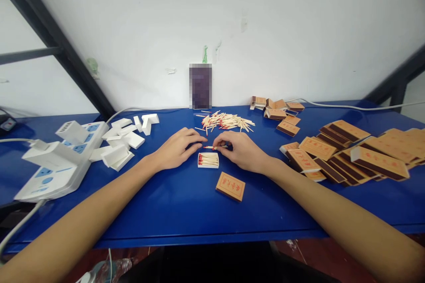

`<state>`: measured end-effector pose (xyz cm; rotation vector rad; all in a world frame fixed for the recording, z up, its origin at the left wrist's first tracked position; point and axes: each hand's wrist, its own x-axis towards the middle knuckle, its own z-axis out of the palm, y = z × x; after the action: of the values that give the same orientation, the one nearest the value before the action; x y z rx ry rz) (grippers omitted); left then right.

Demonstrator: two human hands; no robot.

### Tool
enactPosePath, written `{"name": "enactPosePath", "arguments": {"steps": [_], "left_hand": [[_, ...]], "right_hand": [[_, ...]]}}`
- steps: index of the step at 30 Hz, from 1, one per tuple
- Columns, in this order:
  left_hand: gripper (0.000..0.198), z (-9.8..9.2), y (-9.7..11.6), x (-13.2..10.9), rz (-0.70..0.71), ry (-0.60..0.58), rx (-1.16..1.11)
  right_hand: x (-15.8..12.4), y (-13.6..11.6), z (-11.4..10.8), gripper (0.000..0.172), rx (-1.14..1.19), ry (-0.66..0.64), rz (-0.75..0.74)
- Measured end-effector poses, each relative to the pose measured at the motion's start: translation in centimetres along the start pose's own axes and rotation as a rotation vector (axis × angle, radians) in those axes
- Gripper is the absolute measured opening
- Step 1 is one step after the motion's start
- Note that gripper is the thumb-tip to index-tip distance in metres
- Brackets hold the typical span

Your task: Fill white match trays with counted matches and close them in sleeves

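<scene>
A white matchbox tray (208,166) holding red-tipped matches lies on the blue table between my hands. My right hand (241,150) is just behind its right side, thumb and fingers pinched on a few matches (210,147). To the tray's left, my left hand (181,148) rests with fingers stretched toward those matches, holding nothing. Behind both hands spreads a loose pile of matches (227,121). In front of the tray lies an orange matchbox sleeve (231,186) with red lettering.
White empty trays (121,139) are heaped at left beside a power strip (78,154) with plugged-in chargers. Many orange matchboxes (318,148) pile up at right, with smaller ones (277,108) near the wall. A blurred dark panel (200,86) stands against the wall.
</scene>
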<state>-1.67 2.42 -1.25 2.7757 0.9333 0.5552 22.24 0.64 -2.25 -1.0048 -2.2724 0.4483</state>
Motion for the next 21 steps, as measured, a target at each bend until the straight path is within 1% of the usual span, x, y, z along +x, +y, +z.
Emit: {"name": "enactPosePath", "arguments": {"steps": [4, 8, 11, 14, 18, 21], "left_hand": [[0.031, 0.0, 0.1, 0.2, -0.013, -0.044, -0.002], [0.024, 0.0, 0.4, 0.4, -0.035, -0.032, -0.027], [0.020, -0.1, 0.7, 0.5, -0.082, -0.036, -0.030], [0.020, -0.4, 0.7, 0.5, -0.121, -0.095, 0.029], [0.022, -0.9, 0.1, 0.2, -0.139, -0.171, 0.122], [0.022, -1.5, 0.1, -0.1, -0.123, -0.159, 0.068]], "right_hand": [[0.1, -0.3, 0.6, 0.013, 0.023, 0.022, -0.035], [0.2, -0.3, 0.8, 0.010, 0.038, 0.021, -0.066], [0.2, -0.1, 0.3, 0.010, -0.005, 0.007, -0.044], [0.2, 0.0, -0.1, 0.014, -0.018, -0.010, -0.016], [0.1, -0.1, -0.2, 0.015, -0.023, -0.034, 0.001], [0.1, 0.0, -0.2, 0.016, -0.035, -0.054, 0.005]]}}
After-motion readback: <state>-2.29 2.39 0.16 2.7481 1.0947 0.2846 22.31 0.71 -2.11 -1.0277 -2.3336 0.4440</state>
